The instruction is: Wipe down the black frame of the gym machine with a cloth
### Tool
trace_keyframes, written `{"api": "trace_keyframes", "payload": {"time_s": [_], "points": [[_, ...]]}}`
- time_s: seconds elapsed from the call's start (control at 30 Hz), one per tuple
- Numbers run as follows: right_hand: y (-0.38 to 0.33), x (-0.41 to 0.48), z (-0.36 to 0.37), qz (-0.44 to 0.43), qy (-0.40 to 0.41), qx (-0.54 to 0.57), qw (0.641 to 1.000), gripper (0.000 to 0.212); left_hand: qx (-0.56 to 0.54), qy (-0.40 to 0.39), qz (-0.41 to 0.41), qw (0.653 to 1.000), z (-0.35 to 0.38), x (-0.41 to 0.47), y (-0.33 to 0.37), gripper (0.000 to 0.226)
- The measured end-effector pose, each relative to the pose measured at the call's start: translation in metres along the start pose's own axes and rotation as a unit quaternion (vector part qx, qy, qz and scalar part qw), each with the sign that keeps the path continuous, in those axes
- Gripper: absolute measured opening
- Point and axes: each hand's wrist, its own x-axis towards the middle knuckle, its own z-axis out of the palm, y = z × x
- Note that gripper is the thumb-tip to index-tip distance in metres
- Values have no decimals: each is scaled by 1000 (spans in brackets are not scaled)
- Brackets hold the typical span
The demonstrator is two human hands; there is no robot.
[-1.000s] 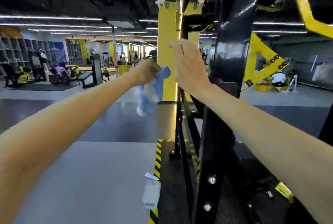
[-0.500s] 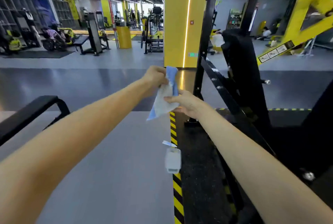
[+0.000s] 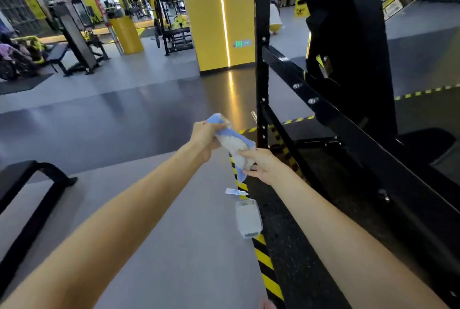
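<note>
Grey gym floor (image 3: 199, 246), yellow pillar (image 3: 206, 15) behind, black frame (image 3: 261, 22) rightward, left hand (image 3: 204, 138) and right hand (image 3: 263, 164) gripping cloth (image 3: 234, 142)

Two long forearms, bare; left hand (image 3: 204, 138), right hand (image 3: 263, 165) bare too.

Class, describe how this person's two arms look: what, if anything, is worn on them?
Nothing is worn. The left arm and the right arm are bare along all that shows: no sleeves, gloves, watch, bracelet or rings visible.

Single head-worn wide-angle view, facing forward and down, near the cloth (image 3: 234, 143)
</note>
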Motion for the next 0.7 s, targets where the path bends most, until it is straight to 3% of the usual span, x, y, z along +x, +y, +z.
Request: {"api": "trace_keyframes", "payload": {"time_s": [0.07,0.13,0.27,0.37,0.47,0.6,0.7], "points": [[-4,37,-8,14,15,29,999,26,-1,20,-29,999,2,46,-10,45],[-10,69,-16,8,25,56,998,24,24,26,-57,998,6,87,-20,43],[-19,120,-26,-5,43,147,988,12,116,-54,-138,982,18,153,-47,12],[-20,154,-27,-11,50,236,970,28,147,-122,-188,963,26,192,-73,17],[-21,184,-27,-43,82,292,952,32,107,-196,-246,943,34,232,-89,33],[-13,221,-25,-46,220,361,905,28,23,-333,-296,895,45,290,-110,29],[6,246,-10,34,371,320,871,24,66,-402,-297,864,46,319,-131,22]]}}
